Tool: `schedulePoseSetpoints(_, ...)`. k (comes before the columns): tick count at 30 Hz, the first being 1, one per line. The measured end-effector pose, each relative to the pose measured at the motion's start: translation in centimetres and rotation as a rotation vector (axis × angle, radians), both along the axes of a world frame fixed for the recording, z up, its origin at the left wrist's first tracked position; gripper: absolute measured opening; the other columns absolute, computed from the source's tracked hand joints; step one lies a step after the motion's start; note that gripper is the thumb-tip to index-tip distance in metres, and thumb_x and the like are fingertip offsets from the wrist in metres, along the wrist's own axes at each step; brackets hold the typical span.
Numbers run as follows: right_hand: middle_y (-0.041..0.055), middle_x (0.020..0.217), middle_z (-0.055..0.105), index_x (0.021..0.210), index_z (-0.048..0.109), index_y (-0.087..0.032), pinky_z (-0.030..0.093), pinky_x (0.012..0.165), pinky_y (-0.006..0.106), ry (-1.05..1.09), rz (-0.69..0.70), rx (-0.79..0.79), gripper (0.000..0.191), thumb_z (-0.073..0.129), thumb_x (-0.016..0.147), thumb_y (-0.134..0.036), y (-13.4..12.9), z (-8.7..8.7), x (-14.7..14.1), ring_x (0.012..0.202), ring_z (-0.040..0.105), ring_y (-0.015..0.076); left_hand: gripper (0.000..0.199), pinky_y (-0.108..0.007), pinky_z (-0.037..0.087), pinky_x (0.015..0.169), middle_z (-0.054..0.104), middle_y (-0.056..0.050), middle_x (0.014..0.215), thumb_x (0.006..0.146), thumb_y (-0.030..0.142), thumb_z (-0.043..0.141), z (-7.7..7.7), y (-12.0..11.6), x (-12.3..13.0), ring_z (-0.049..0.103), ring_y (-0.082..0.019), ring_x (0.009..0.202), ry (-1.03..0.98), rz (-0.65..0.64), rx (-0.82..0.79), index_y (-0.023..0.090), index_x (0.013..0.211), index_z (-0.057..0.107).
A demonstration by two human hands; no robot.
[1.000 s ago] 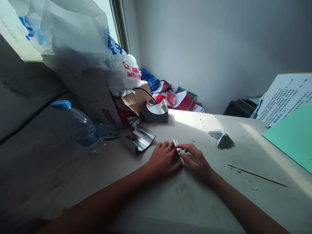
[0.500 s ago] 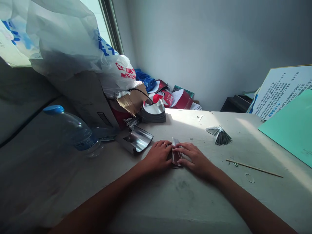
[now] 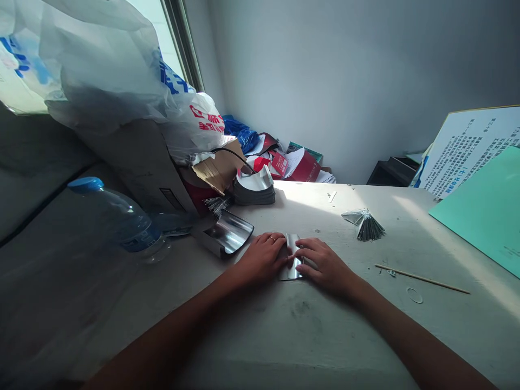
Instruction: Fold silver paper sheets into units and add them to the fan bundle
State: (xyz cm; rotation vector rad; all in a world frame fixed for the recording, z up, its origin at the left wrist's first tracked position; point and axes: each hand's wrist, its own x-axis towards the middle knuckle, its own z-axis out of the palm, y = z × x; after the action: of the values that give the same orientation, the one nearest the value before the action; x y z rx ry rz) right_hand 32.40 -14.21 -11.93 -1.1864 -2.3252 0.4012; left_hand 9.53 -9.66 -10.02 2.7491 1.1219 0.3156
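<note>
A small shiny silver sheet (image 3: 296,271) lies on the table between my two hands, slightly curved. My left hand (image 3: 262,257) presses on its left part, fingers together, with a ring on one finger. From the other side, my right hand (image 3: 323,262) grips the right edge with bent fingers. Part of the sheet is hidden under the fingers. Left of my left hand is a larger curved silver sheet (image 3: 233,233) with a dark underside. Behind it stands a stack of similar curved sheets (image 3: 255,189).
A clear bottle with a blue cap (image 3: 134,225) leans at the left, near plastic bags (image 3: 109,70). On the right lie a fanned bundle of thin strips (image 3: 369,226), a thin wooden stick (image 3: 422,279), a rubber band (image 3: 415,296) and a green folder (image 3: 483,211).
The silver sheet, raised and folded up between my hands before, now lies flatter on the table with its shiny face showing. My left fingertips have moved slightly right across it.
</note>
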Motion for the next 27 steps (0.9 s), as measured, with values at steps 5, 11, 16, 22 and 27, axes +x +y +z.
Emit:
schedulePoseSetpoints(5,0.0104,0.136,0.059,0.11,0.07,-0.022,0.04,0.108,0.046,-0.001,-0.012,-0.015,0.02,0.063,0.093,-0.032,-0.23,0.34,-0.3,0.127,0.05,0.0276,0.03,-0.039,0.04,0.109,0.057,-0.008,0.135,0.099,0.039,0.053,-0.24,0.13,-0.11,0.051,-0.024,0.127,-0.002,-0.013,0.009,0.022,0.123,0.056)
schedulePoseSetpoints(11,0.01,0.135,0.06,0.114,0.069,-0.023,0.04,0.108,0.046,0.0,0.013,-0.031,0.025,0.066,0.092,-0.033,-0.26,0.39,-0.15,0.127,0.051,0.0277,0.028,-0.039,0.042,0.107,0.059,-0.009,0.13,0.097,0.036,0.054,-0.21,-0.11,-0.2,0.052,-0.025,0.124,-0.034,0.007,0.002,0.021,0.12,0.053)
schedulePoseSetpoints(16,0.0096,0.134,0.061,0.114,0.07,-0.024,0.04,0.108,0.046,-0.002,0.01,-0.039,0.027,0.067,0.092,-0.037,-0.32,0.56,-0.26,0.127,0.051,0.0275,0.024,-0.038,0.044,0.101,0.06,-0.009,0.122,0.099,0.038,0.051,0.09,-0.34,-0.21,0.055,-0.024,0.116,-0.05,0.0,-0.01,0.02,0.115,0.052)
schedulePoseSetpoints(22,0.0082,0.136,0.06,0.118,0.069,-0.026,0.04,0.107,0.047,-0.013,0.006,-0.051,0.031,0.069,0.091,-0.041,-0.44,0.8,-0.45,0.128,0.05,0.0279,0.021,-0.038,0.045,0.098,0.06,-0.008,0.122,0.1,0.037,0.05,0.35,-0.44,-0.06,0.056,-0.024,0.114,-0.037,0.006,-0.012,0.02,0.112,0.053)
schedulePoseSetpoints(27,0.0088,0.139,0.057,0.122,0.068,-0.028,0.039,0.108,0.048,-0.04,0.027,0.007,0.032,0.068,0.091,-0.037,-0.43,0.55,-0.49,0.129,0.049,0.0287,0.017,-0.038,0.044,0.102,0.061,-0.008,0.12,0.099,0.035,0.051,0.19,-0.37,0.02,0.055,-0.024,0.116,-0.036,0.001,0.006,0.02,0.107,0.055)
